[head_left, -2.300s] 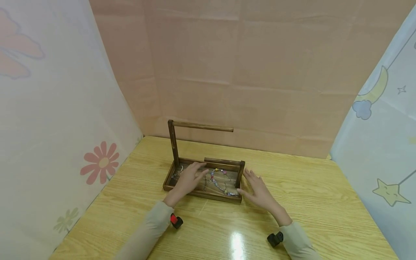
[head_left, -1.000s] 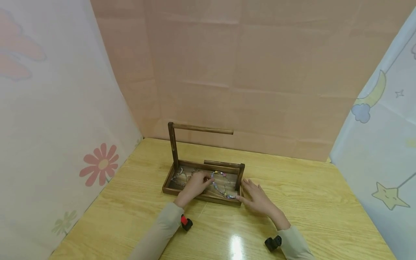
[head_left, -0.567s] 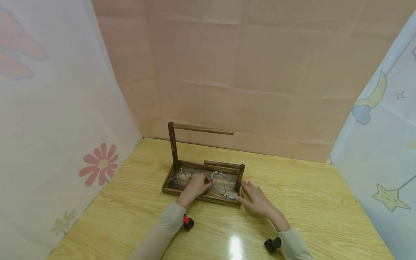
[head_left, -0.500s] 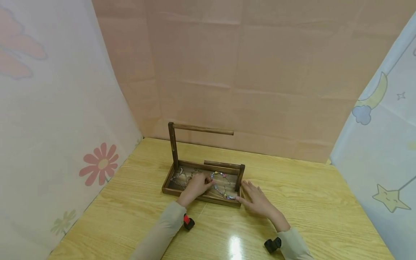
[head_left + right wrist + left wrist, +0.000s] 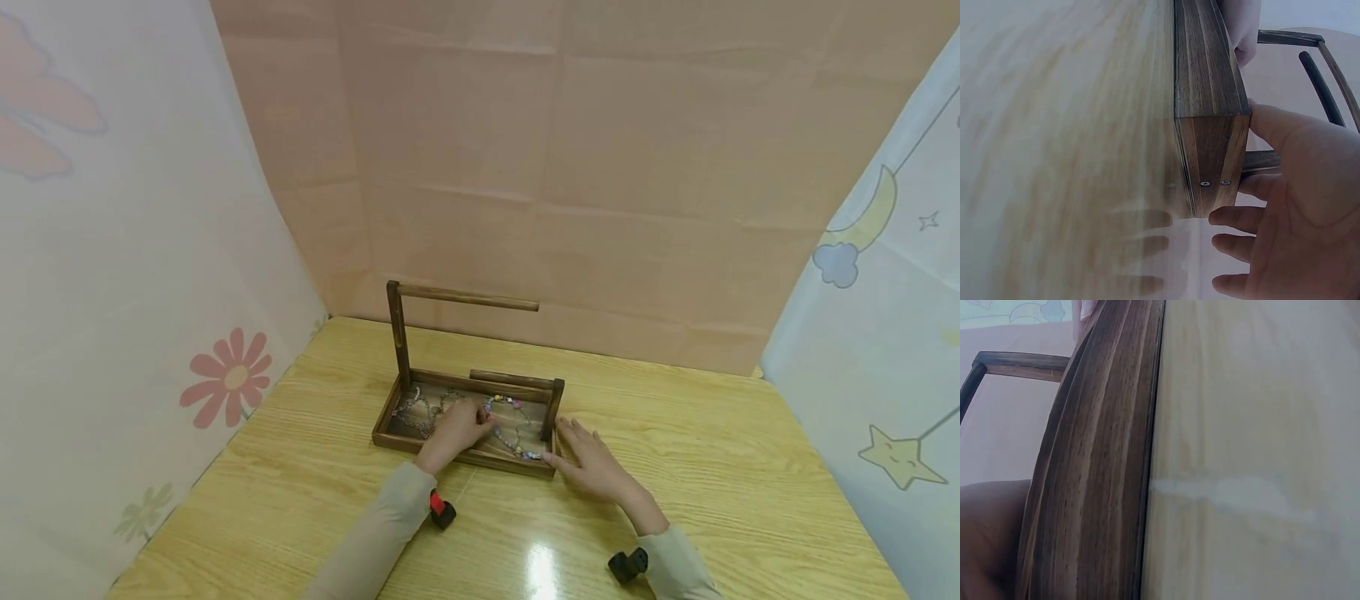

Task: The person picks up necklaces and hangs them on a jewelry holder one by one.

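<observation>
In the head view, a brown wooden jewellery stand has a shallow tray base with upright posts and two bars. My left hand reaches down into the tray, its thumb and fingertips pinching the left side of a colourful beaded bracelet; the exact contact is small and partly hidden. Left of that hand lie silvery chain bracelets, and a darker chain is partly covered by it. At the tray's right end, my right hand rests with extended fingers along the side and its thumb touching the front corner.
The light wooden table surrounds the stand. A tall post carries the upper bar over the tray; a short post carries the lower bar. A pinkish-brown backdrop stands behind.
My left hand has come down and right into the tray, its fingers closing together at the beads. The right hand has settled slightly lower against the tray's end. The stand has hardly moved.
</observation>
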A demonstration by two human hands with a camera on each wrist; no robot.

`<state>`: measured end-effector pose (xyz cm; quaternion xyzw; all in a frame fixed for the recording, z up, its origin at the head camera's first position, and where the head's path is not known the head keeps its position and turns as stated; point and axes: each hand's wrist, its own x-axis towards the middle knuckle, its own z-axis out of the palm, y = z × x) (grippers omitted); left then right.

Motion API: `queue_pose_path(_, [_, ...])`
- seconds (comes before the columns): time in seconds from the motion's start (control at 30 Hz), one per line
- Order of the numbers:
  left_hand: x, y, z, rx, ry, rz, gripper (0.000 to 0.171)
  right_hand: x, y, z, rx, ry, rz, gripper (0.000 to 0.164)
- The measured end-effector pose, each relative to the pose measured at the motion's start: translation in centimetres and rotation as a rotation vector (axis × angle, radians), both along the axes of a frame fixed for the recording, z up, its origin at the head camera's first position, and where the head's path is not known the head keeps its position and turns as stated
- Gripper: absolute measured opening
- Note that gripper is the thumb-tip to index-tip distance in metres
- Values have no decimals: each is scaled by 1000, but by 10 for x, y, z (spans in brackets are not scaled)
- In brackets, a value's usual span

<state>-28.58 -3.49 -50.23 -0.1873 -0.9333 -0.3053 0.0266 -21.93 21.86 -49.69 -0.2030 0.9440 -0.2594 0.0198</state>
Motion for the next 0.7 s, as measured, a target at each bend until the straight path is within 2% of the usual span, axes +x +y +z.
queue_pose_path(0.4, [-1, 10, -3, -69, -52, 63, 39, 1, -1, -1, -7, -5, -8, 73])
queue_pose_path(0.7, [1, 12, 2, -24, -79, 71, 34, 2, -1, 1, -6, -13, -11, 71])
